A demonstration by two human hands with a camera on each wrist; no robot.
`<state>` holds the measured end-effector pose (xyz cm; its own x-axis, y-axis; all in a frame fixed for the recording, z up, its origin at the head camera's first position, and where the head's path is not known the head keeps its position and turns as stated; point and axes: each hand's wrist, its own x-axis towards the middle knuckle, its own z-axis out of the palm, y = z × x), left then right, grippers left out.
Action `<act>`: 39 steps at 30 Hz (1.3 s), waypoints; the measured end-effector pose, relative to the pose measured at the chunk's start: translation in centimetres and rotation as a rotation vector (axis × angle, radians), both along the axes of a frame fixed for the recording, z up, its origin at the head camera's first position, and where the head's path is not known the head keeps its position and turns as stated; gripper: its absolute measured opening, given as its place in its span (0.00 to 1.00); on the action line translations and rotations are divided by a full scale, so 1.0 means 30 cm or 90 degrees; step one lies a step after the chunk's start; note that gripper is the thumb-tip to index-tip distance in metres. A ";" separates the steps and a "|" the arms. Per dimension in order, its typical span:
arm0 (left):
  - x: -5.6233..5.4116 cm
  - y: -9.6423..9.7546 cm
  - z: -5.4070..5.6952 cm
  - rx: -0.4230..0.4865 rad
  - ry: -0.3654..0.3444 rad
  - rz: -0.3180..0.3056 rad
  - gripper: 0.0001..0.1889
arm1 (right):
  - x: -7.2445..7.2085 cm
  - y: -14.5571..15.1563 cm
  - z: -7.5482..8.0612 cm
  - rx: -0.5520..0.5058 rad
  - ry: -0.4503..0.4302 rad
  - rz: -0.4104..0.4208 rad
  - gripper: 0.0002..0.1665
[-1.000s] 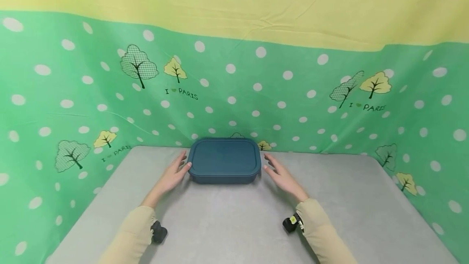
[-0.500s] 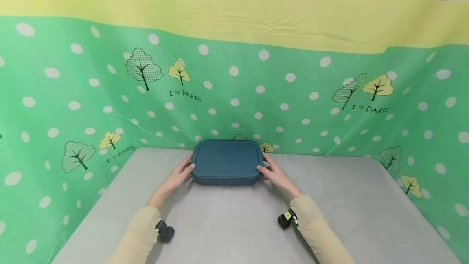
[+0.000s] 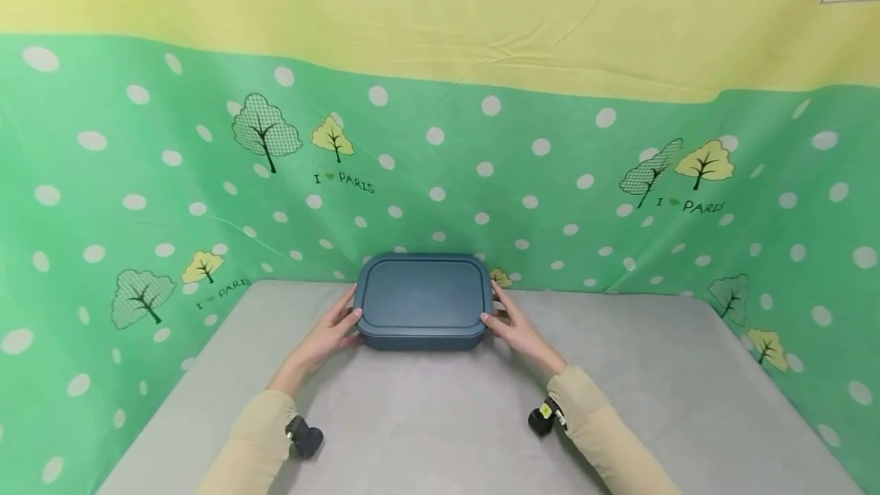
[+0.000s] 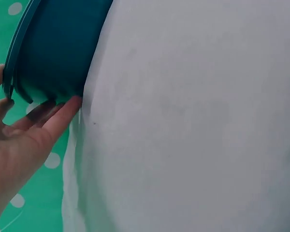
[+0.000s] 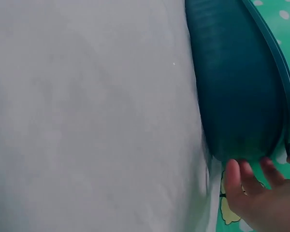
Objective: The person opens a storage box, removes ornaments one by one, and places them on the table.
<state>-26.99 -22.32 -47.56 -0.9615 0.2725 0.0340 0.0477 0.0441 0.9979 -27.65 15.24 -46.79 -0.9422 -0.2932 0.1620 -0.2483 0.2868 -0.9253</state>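
— Where is the box lying?

— The dark blue lidded box (image 3: 425, 296) is sitting at the far edge of the grey counter (image 3: 426, 426), right in front of a green and yellow curtain (image 3: 577, 143) with dots and trees. Its long axis is running left to right, across the person's view.

— And the hands?

— They are bracketing it. The left hand (image 3: 323, 335) is gripping the left short end: its thumb is resting on the lid's rim, its fingers are touching the end wall below. The right hand (image 3: 521, 333) is mirroring this at the right short end.

— Which one is nearer?

— Neither; both are touching, so the box is lying straight ahead, squarely between them. The forearms are angling inward in beige sleeves (image 3: 250, 441).

— Is the box standing clear of the counter?

— I cannot tell; its lower edge is appearing close against the surface.
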 end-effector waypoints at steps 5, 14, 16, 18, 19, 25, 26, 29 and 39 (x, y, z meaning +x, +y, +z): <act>0.003 -0.001 0.016 -0.039 0.030 0.012 0.36 | 0.031 -0.004 0.046 0.041 0.072 -0.045 0.43; 0.020 0.008 0.076 -0.181 0.119 0.073 0.35 | 0.057 -0.007 0.080 -0.027 0.067 -0.042 0.42; 0.022 0.011 0.087 -0.219 0.135 0.093 0.35 | 0.052 -0.002 0.065 -0.059 0.062 -0.040 0.42; 0.021 0.016 0.099 -0.223 0.139 0.100 0.34 | 0.054 0.004 0.058 -0.105 0.056 -0.030 0.43; 0.020 0.016 0.104 -0.219 0.145 0.097 0.34 | 0.056 0.007 0.056 -0.126 0.053 -0.025 0.43; 0.019 0.034 0.124 -0.137 0.133 0.058 0.35 | 0.080 0.035 0.058 -0.168 0.012 -0.016 0.44; 0.019 0.040 0.126 -0.120 0.125 0.052 0.36 | 0.084 0.041 0.059 -0.168 0.007 -0.018 0.44; 0.017 0.061 0.133 -0.072 0.111 0.034 0.36 | 0.094 0.061 0.056 -0.171 0.000 -0.026 0.44; 0.012 0.164 0.140 0.042 0.097 -0.025 0.36 | 0.100 0.179 0.039 -0.178 -0.012 -0.046 0.41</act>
<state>-26.63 -17.40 -43.36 -0.9329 0.3014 0.1971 0.1985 -0.0263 0.9798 -24.64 20.62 -45.62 -0.9627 -0.1719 0.2091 -0.2184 0.0368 -0.9752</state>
